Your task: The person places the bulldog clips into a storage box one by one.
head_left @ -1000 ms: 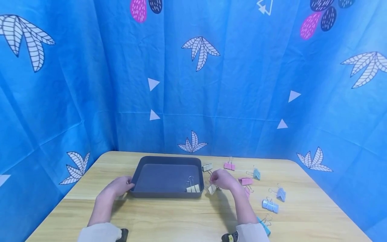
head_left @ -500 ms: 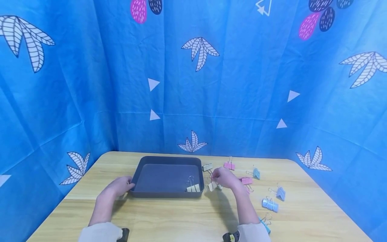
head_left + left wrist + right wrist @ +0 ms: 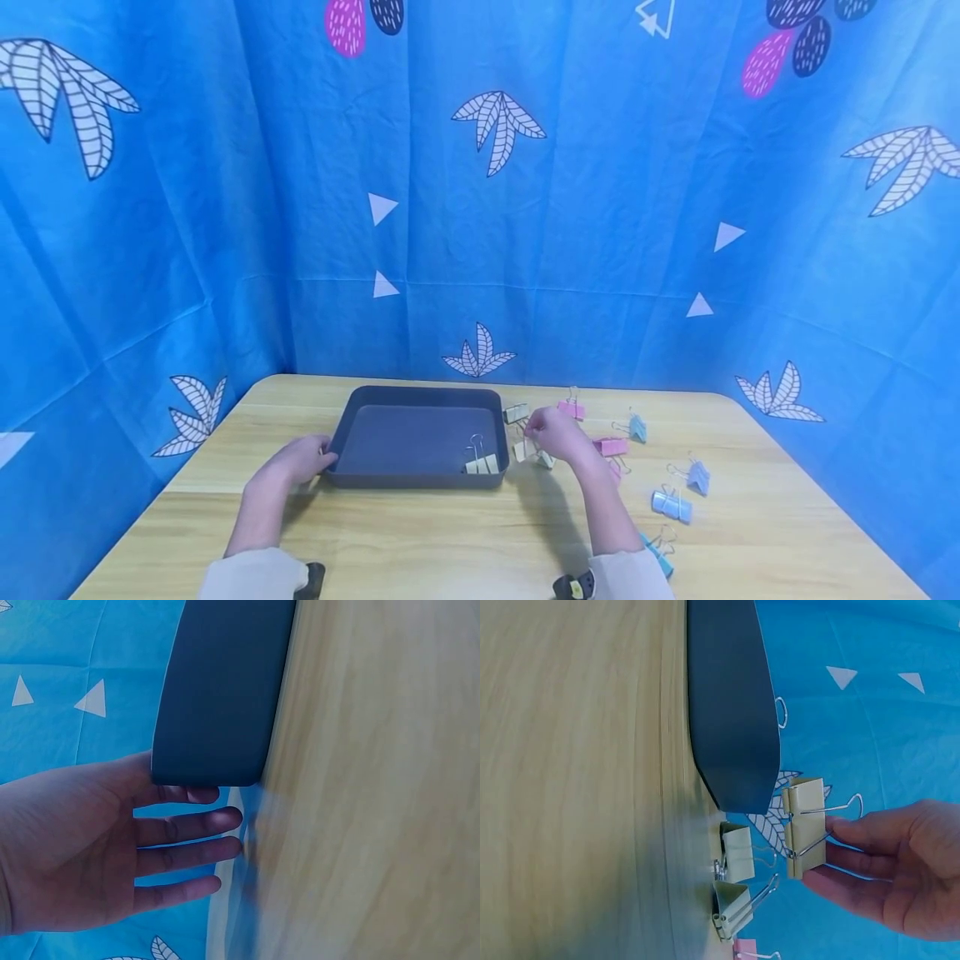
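Note:
My left hand (image 3: pixel 302 460) holds the left end of a dark grey tray (image 3: pixel 416 482); its thumb is over the rim by the near corner. In the left wrist view the index finger lies against the tray's end, the other fingers extended below. A cream binder clip (image 3: pixel 806 832) is between the thumb and fingers of my right hand (image 3: pixel 889 866), raised off the table just right of the tray. Another cream clip (image 3: pixel 482 464) lies inside the tray's near right corner. Two more pale clips, one greenish (image 3: pixel 516 413) and one cream (image 3: pixel 546 459), sit near my right hand.
Pink clips (image 3: pixel 611 447) lie right of my right hand, one farther back. Blue and teal clips (image 3: pixel 671 505) are scattered farther right on the wooden table (image 3: pixel 420 542). A patterned blue curtain (image 3: pixel 480 233) hangs around the table's back and sides.
My right hand has lifted the cream clip slightly, up and away from me, and another cream clip beneath now shows. The left hand stays at the tray.

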Tool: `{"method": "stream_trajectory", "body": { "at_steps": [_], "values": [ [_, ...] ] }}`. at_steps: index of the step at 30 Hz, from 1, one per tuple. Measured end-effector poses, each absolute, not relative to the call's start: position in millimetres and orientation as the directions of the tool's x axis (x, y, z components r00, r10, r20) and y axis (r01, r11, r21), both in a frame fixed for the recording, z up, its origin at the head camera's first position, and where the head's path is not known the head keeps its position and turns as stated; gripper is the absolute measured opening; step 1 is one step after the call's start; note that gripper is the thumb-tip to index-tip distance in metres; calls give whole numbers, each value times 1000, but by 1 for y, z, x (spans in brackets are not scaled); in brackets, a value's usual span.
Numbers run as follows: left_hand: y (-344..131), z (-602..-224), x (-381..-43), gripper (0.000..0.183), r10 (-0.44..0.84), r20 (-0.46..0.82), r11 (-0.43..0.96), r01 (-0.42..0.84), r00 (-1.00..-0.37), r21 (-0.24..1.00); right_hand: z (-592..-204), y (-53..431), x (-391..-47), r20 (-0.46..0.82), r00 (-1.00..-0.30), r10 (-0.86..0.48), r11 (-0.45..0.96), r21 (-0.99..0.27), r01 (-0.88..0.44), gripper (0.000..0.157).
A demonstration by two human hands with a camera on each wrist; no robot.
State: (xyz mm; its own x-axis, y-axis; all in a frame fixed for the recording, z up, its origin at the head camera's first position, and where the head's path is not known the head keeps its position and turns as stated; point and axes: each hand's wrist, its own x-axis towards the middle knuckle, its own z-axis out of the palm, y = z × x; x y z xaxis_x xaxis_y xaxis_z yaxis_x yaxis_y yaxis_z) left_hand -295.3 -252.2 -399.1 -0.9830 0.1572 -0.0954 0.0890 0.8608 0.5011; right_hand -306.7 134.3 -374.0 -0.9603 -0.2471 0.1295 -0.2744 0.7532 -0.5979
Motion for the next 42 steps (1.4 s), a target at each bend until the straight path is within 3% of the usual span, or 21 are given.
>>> {"method": "stream_trajectory", "body": {
  "at_steps": [6,31,42],
  "values": [
    [-252,-401,-295,23,171,-81,849,105,-982,519,-373,132,-305,137,-967,-214,758,-602,-253,7],
    [-253,-400,-294,24,163,-78,847,99,-984,521,-366,104,-315,204,-974,-99,666,-713,-218,14],
    [-252,-401,-295,19,150,-90,851,83,-985,519,-377,83,-334,244,-967,-74,692,-686,-226,11]
  ]
}}
